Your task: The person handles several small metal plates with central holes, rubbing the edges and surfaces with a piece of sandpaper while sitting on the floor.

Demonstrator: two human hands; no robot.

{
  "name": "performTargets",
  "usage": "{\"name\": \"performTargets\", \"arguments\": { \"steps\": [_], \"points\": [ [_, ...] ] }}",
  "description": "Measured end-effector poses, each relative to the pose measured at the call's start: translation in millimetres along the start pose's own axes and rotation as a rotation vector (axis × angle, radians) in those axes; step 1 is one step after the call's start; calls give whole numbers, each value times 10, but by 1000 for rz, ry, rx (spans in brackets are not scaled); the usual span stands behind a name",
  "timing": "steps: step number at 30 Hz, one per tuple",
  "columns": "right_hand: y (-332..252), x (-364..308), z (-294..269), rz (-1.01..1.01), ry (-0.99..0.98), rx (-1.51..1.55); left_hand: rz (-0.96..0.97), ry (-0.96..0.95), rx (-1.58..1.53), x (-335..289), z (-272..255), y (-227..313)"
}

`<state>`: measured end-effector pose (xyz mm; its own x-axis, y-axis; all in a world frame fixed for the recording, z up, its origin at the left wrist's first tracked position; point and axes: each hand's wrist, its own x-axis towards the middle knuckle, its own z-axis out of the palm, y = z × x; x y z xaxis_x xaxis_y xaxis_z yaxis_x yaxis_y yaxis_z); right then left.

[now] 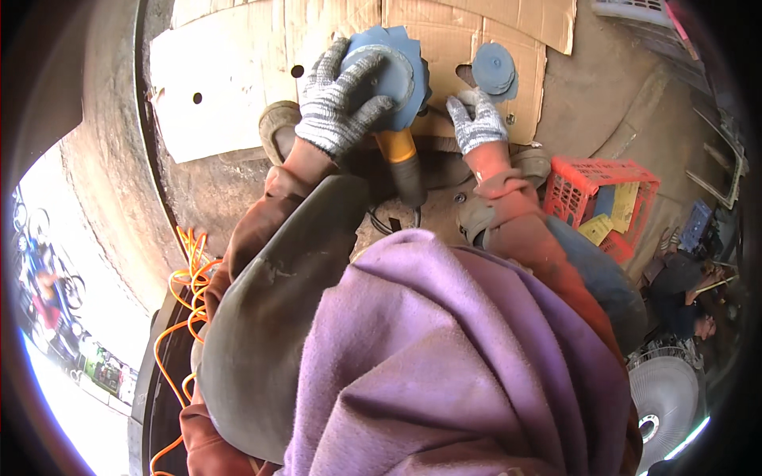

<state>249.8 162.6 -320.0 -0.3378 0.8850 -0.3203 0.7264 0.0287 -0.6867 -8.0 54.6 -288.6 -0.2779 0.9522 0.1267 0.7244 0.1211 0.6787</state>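
My left hand, in a grey-and-white striped knit glove, lies with fingers spread across a blue sanding disc. This ragged-edged disc covers the head of a yellow power sander or grinder, whose dark handle and cord point back toward me. A paler round layer shows under my fingers. My right hand, gloved alike, hovers or rests just below a small stack of blue sanding discs. Its thumb and fingers are apart and nothing shows in them; whether the fingertips touch the stack, I cannot tell.
Flattened cardboard with holes lies under the work. At the right stands a red plastic crate holding yellow and blue pieces. An orange cord coils at the left. A fan and another person are at the lower right.
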Motion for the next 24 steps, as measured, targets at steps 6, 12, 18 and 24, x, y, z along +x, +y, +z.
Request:
{"name": "performTargets", "arguments": {
  "steps": [6,12,18,24],
  "points": [
    [-682,2,140,-127,-14,232,-7,-41,-49,29,104,-29],
    [368,-549,-104,62,-977,-1035,-9,-43,-431,36,148,74],
    [485,-1175,-5,114,-682,-1160,-54,-56,-228,-67,67,-96],
    [908,-1197,149,121,-823,-1210,-148,22,-63,-16,-61,147]
  ]
}}
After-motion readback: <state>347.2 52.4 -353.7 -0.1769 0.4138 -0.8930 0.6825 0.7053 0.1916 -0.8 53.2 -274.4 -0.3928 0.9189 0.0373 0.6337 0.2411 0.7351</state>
